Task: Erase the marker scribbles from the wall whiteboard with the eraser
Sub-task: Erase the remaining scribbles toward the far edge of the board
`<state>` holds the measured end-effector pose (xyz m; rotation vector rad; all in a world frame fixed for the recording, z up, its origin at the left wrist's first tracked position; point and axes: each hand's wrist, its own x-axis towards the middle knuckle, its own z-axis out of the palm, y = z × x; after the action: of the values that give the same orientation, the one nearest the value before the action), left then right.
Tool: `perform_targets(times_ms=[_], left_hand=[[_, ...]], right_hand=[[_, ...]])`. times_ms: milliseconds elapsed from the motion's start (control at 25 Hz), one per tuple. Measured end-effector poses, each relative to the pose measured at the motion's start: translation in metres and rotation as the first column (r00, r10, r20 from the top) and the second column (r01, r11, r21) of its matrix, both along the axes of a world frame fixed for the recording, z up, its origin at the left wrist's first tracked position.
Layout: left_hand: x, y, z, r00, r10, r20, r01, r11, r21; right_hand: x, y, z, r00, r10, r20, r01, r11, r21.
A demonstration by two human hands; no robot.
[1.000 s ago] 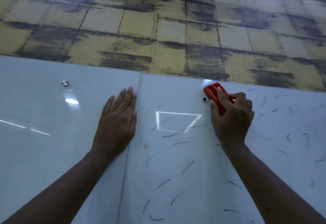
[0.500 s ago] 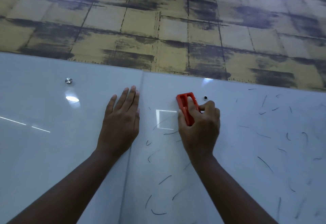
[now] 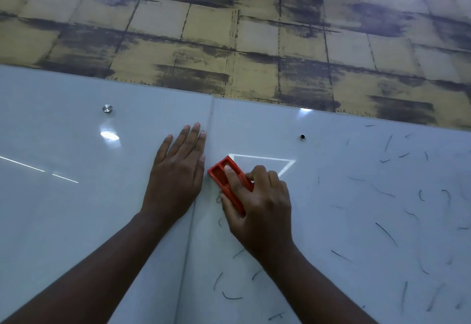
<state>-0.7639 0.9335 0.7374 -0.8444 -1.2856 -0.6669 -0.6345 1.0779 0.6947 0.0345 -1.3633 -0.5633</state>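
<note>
Whiteboard [image 3: 356,170] fills the near part of the view, a big shiny white board made of two panels that meet at a thin seam running up the middle. Above it, on the far side, is a wall [image 3: 229,30] with yellow and dark squares. Many short black scribbles [image 3: 386,233] are spread over the right panel, and a few more sit low near the seam. The left panel has no marks on it.

Left hand [image 3: 178,175] lies flat on the left panel, just beside the seam, with its fingers straight and close together, holding nothing. Right hand [image 3: 260,211] is just right of the seam, its fingers curled round the red eraser [image 3: 224,175] and pressing it on the board. The long eraser slants, its free end pointing up and left toward the left hand, almost touching it.

Two small round studs sit near the top edge, one silver stud [image 3: 107,108] on the left and one dark stud [image 3: 302,136] on the right.
</note>
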Motion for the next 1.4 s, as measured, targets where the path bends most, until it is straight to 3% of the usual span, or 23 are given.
perform_targets(times_ms=[120, 240, 520, 800, 1000, 1200, 1400], left_hand=[[0.001, 0.001, -0.002, 1.0, -0.007, -0.008, 0.007, 1.0, 0.009], [0.001, 0.0, -0.003, 1.0, -0.013, -0.018, 0.014, 1.0, 0.02], [0.001, 0.002, -0.01, 0.999, 0.032, -0.028, -0.031, 0.999, 0.041], [0.003, 0.001, -0.012, 0.999, 0.04, 0.013, -0.041, 0.999, 0.031], [0.002, 0.0, -0.018, 0.999, 0.041, -0.017, -0.04, 0.998, 0.051], [0.0, 0.0, -0.026, 0.998, 0.039, -0.044, -0.035, 0.997, 0.073], [-0.001, 0.0, -0.037, 0.998, 0.047, -0.047, -0.043, 0.997, 0.07]], right_hand=[[0.012, 0.01, 0.02, 0.999, -0.032, -0.036, 0.032, 0.999, 0.0], [0.029, 0.026, 0.049, 0.992, -0.042, -0.119, 0.028, 0.993, -0.115], [0.03, 0.029, 0.044, 0.955, 0.095, -0.279, -0.188, 0.926, -0.327], [0.013, 0.014, -0.028, 0.989, 0.11, 0.1, -0.113, 0.993, 0.031], [0.041, 0.041, -0.01, 0.964, 0.142, 0.226, -0.173, 0.978, 0.121], [0.076, 0.088, 0.019, 0.98, 0.154, -0.125, -0.174, 0.97, -0.172], [0.081, 0.106, 0.001, 0.884, 0.139, -0.446, -0.353, 0.825, -0.441]])
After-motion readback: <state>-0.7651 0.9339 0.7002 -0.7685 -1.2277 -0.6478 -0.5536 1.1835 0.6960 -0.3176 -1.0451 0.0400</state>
